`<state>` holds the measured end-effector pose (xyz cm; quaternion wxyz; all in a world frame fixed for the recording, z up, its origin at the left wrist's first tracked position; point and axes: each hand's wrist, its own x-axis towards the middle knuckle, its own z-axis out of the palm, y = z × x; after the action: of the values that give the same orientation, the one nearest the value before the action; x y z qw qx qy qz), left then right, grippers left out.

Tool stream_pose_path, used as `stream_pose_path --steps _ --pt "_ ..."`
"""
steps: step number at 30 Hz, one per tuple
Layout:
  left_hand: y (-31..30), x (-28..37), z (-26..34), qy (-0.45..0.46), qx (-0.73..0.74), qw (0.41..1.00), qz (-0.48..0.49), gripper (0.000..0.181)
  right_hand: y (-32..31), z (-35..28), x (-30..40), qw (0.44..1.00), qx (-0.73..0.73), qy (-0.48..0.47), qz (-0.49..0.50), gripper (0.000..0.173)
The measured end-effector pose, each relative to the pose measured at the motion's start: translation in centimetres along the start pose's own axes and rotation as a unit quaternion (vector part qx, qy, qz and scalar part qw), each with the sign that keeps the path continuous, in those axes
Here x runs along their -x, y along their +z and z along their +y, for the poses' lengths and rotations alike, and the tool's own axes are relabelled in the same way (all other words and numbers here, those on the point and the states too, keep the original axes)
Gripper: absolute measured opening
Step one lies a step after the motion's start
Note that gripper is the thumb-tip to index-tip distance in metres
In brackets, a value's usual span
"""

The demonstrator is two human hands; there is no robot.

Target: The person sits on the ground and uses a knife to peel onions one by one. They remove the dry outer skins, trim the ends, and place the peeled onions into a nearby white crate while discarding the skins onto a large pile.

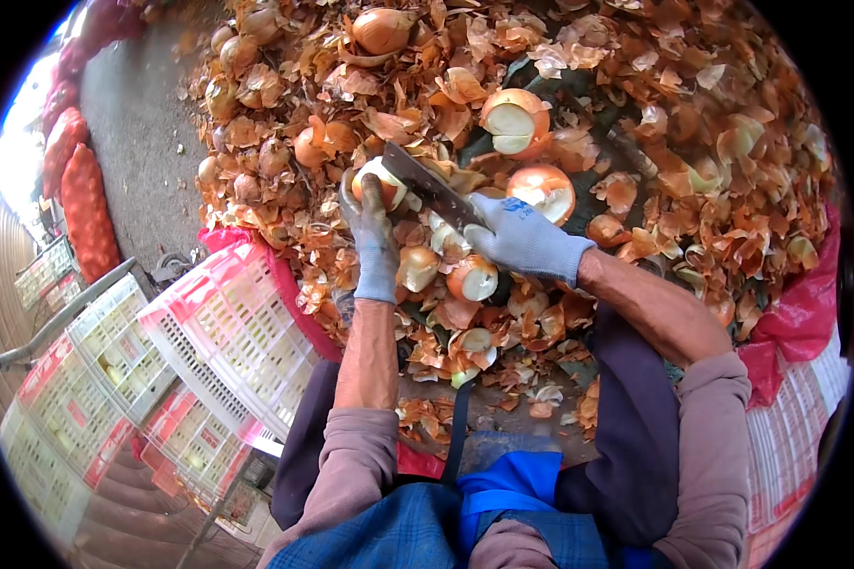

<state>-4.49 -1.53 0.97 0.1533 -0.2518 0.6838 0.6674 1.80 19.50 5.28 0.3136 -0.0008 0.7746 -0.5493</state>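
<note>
My left hand [372,231], in a grey work glove, holds a partly peeled onion [379,183] with pale flesh showing. My right hand [516,235], gloved alike, grips a knife with a broad, dark blade [430,186]; its handle is hidden in the fist. The blade points up and left, against or just beside the held onion; contact is not clear. Above and right of my right hand lie a cut onion [516,121] and another cut onion [543,193]. Below the blade are a pale onion [418,268] and an onion with a cut face [473,278].
A heap of onion skins [690,156] with whole onions [383,30] spreads ahead. At left stand a pink-and-white plastic crate [231,334], stacked crates [78,409] and a filled red mesh sack [87,213]. Another crate [786,455] stands at right beside pink sheeting [793,327].
</note>
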Motion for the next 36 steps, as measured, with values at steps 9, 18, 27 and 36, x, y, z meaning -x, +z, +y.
stream_pose_path --steps 9,18,27,36 --pt "-0.4 -1.2 -1.6 0.065 -0.05 0.996 0.03 0.056 -1.1 0.0 0.9 0.996 -0.049 0.07 -0.031 0.03" --pt "0.2 -0.5 -2.1 0.186 -0.233 0.952 0.071 0.055 -1.7 -0.1 0.6 0.995 -0.048 0.082 -0.037 0.033" --pt "0.8 -0.2 -2.1 0.236 -0.25 0.937 0.057 0.057 -1.4 0.4 1.1 0.998 -0.024 0.051 -0.003 0.031" --pt "3.2 1.2 -1.1 0.247 -0.351 0.896 0.113 0.059 -1.0 1.6 0.6 0.995 0.096 0.019 0.033 0.028"
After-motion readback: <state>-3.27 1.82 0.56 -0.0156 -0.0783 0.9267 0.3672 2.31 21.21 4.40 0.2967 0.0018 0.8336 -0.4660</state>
